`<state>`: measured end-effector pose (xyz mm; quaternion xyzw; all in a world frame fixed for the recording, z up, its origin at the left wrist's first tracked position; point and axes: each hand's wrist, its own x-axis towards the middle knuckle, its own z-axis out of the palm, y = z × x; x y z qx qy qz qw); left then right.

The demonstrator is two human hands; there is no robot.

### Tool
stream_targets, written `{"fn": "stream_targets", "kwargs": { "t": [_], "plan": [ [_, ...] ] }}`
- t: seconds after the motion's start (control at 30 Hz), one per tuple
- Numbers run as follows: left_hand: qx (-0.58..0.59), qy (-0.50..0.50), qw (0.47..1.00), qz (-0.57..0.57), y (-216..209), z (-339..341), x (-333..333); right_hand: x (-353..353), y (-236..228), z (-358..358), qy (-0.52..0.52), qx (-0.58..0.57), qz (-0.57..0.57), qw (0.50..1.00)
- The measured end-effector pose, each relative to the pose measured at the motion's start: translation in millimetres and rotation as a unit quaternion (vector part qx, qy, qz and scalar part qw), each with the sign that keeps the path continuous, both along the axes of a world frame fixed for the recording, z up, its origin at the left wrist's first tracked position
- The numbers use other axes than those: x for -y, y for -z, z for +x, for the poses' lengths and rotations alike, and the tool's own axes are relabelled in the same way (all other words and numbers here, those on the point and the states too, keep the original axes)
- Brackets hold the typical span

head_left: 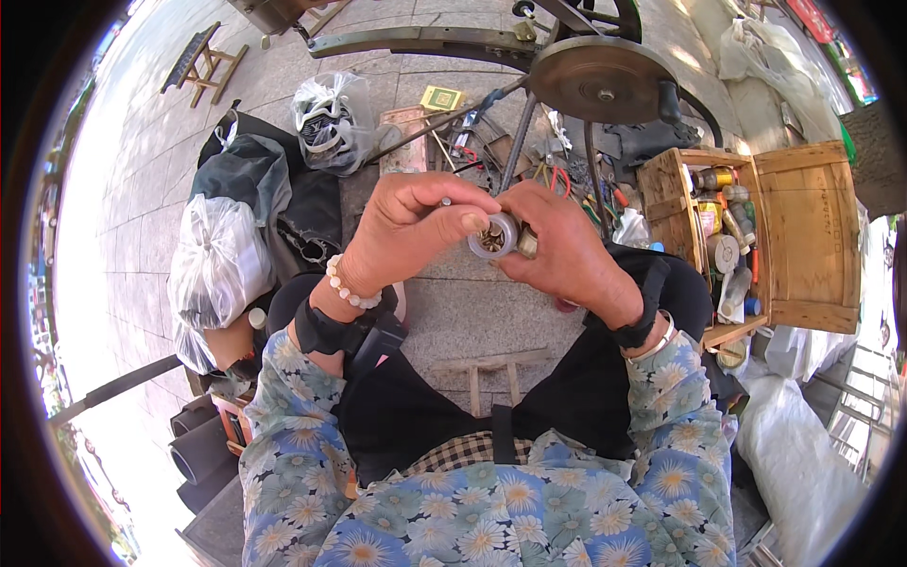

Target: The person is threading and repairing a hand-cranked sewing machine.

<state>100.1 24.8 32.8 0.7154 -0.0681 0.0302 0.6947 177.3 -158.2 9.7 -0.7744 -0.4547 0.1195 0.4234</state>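
In front of my lap, my right hand [567, 248] is closed around a small clear plastic jar [482, 249], its open mouth tipped toward me. Several small brass-coloured metal pieces [491, 236] lie inside; their exact kind is too small to tell. My left hand [411, 227] is closed in a pinch, thumb and forefinger right at the jar's rim. Between its fingers shows the end of a thin metal piece [446, 201], most of it hidden. Whether the pinching fingertips also hold one of the brass pieces cannot be seen.
A hand-cranked machine with a round wheel [605, 80] stands ahead. Beneath it, pliers and loose tools [472, 142] litter the paving. An open wooden box [808, 231] of bottles and supplies is at right. Plastic bags [217, 250] and dark cloth [316, 203] lie at left.
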Motion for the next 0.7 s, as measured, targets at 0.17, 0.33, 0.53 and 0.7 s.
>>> {"fn": "stream_targets", "kwargs": {
  "t": [0.17, 0.33, 0.53, 0.7],
  "plan": [
    [-0.044, -0.028, 0.990, -0.133, 6, 2, -6, -2, -5, 0, 0.004, 0.028, 0.030, 0.999],
    [-0.111, -0.145, 0.964, -0.195, 8, 13, -7, 3, -8, 6, 0.031, 0.020, 0.059, 0.998],
    [-0.168, -0.160, 0.963, -0.139, 27, 23, -11, 15, -23, 18, 0.140, -0.023, 0.120, 0.983],
    [-0.144, -0.174, 0.974, 0.032, 58, 35, -5, 25, -19, 25, 0.178, -0.108, 0.179, 0.962]
  ]
}}
